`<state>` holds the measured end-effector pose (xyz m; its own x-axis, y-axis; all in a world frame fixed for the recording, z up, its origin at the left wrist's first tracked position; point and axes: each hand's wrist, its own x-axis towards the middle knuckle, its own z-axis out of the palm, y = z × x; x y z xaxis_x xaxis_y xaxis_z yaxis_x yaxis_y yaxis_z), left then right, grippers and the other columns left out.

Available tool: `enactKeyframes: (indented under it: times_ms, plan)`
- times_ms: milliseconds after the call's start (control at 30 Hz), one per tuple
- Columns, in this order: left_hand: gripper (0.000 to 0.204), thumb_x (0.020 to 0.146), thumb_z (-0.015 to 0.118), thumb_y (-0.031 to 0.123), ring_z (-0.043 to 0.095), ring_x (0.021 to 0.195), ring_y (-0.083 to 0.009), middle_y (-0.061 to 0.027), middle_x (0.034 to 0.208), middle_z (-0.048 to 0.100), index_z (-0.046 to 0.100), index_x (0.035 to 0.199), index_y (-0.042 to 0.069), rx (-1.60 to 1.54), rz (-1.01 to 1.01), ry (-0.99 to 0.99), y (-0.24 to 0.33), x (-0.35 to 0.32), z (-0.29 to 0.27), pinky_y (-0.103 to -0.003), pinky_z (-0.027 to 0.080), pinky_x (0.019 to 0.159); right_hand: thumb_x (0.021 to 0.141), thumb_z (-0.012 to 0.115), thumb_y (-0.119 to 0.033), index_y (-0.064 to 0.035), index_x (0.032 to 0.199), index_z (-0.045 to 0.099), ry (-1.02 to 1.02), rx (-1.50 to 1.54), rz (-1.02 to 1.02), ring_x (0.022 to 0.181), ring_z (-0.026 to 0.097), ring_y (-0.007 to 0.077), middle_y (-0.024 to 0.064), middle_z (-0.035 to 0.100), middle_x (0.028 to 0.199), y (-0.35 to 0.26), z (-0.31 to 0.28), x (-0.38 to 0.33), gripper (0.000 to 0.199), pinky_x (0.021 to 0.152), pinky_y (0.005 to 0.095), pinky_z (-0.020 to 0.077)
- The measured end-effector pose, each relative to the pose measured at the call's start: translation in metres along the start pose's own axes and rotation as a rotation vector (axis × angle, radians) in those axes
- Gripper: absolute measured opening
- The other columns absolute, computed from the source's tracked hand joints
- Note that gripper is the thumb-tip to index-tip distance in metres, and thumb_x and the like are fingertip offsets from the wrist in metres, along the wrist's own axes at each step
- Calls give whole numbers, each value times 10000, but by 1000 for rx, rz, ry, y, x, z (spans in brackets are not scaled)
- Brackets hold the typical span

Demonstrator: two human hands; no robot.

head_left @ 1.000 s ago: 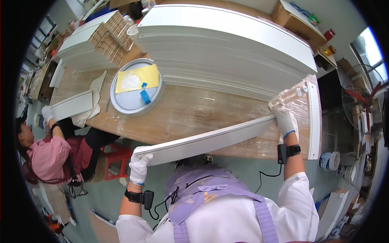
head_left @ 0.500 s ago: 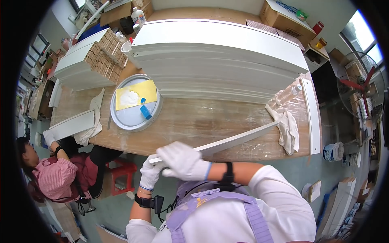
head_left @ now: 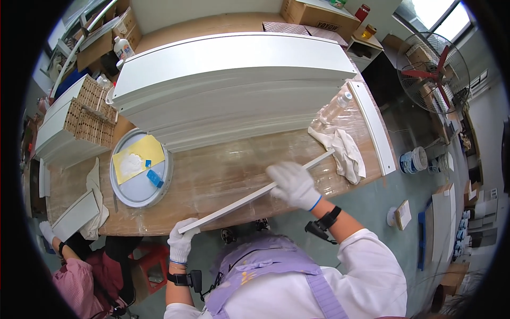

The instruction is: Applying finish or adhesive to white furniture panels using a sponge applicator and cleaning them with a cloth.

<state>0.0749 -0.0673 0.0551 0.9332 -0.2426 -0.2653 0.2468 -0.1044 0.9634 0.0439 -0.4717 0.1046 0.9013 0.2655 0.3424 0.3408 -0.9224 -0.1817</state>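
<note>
A long, narrow white board, tilted on edge, slants from the table's front edge toward a crumpled white cloth. My left hand, in a white knitted glove, is closed around its near end. Over the far half of the board is my gloved right hand, blurred by motion. Its fingers are smeared, and whether anything lies under the palm is hidden.
A tall stack of white panels fills the table's back. A round tub lid bears yellow paper, white powder and blue pieces. A clear bottle stands right. At left, a co-worker's gloved hand touches a white panel.
My right hand has moved along the board from its near end, beside my left hand, toward the far half. My left hand keeps its grip. The view has shifted to the right.
</note>
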Motion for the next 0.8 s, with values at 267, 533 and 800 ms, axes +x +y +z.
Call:
enactKeyframes:
  times_ms: [267, 533, 800]
  plan:
    - [399, 811, 758, -21, 662, 989, -162, -112, 1081, 694, 626, 1186, 7, -81, 27, 9, -7, -4, 4, -305, 553, 861, 943, 526, -176, -27, 1353, 539, 140, -9, 458, 1275, 485, 357, 231, 515, 1364, 160, -52, -88, 437, 1092, 411, 381]
    - [316, 975, 648, 180, 642, 1019, -176, -120, 1121, 658, 554, 1225, 10, -206, 71, 293, -12, -21, 31, -310, 519, 924, 1059, 469, -270, 1, 1369, 511, 418, 865, 907, 1346, 433, 282, 178, 481, 1432, 128, -6, -76, 413, 1146, 414, 338]
    - [431, 980, 615, 264, 609, 1064, -170, -108, 1118, 667, 539, 1293, -22, -36, 33, 248, -51, -19, 22, -305, 467, 969, 1094, 342, -353, -8, 1358, 502, 308, 837, 876, 1039, 573, 202, 103, 599, 1156, 183, 52, -119, 463, 908, 330, 496]
